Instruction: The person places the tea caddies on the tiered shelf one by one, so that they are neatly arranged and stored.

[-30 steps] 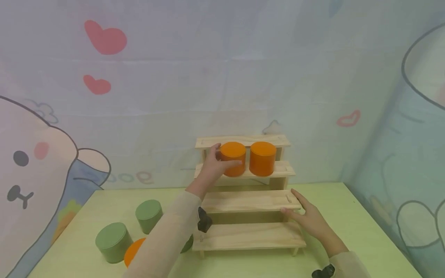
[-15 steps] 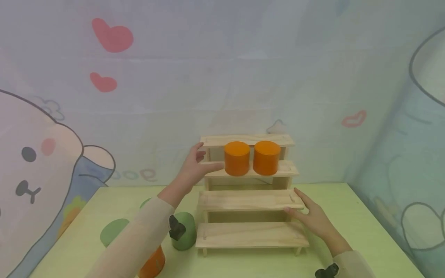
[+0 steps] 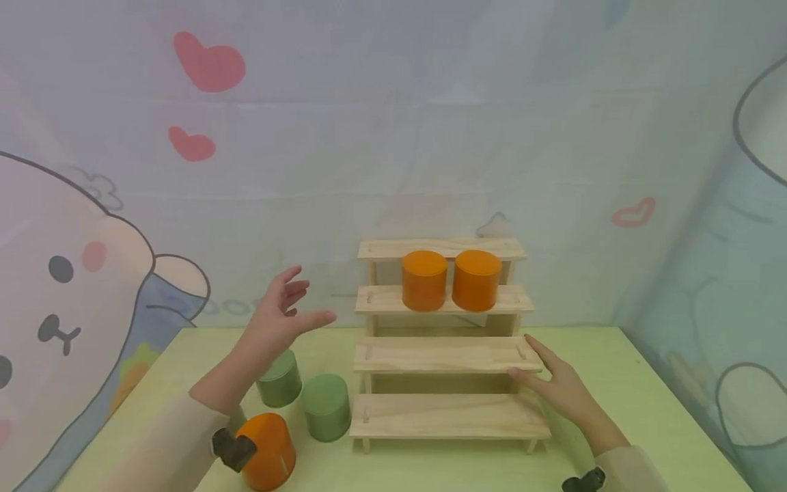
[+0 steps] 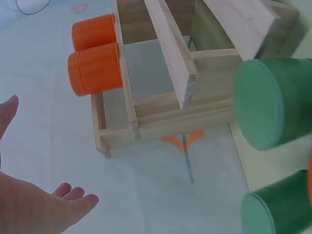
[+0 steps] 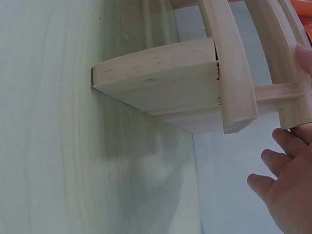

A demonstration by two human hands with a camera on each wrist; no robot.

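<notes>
Two orange lidded canisters, a left one [image 3: 424,283] and a right one [image 3: 476,283], stand side by side on the second-highest board of a stepped wooden shelf [image 3: 449,417]. My left hand [image 3: 270,335] hovers in the air left of the shelf, fingers spread and holding nothing. In the left wrist view, its palm and fingertips [image 4: 90,201] are well apart from the orange pair. My right hand [image 3: 564,388] grips the right end of the second-lowest board, thumb at the front edge and fingers at the back. The right wrist view shows the thumb [image 5: 305,57] against the wood.
On the table [image 3: 443,471], left of the shelf, stand a green canister [image 3: 327,410], another green canister [image 3: 281,384] farther back and an orange canister [image 3: 273,454] in front. My left sleeve partly hides more green. A printed cloth [image 3: 393,137] hangs behind the table.
My left hand has let go of the left orange canister and moved left, away from the shelf. Both canisters stay on their board. The right hand keeps its place; the view has shifted slightly.
</notes>
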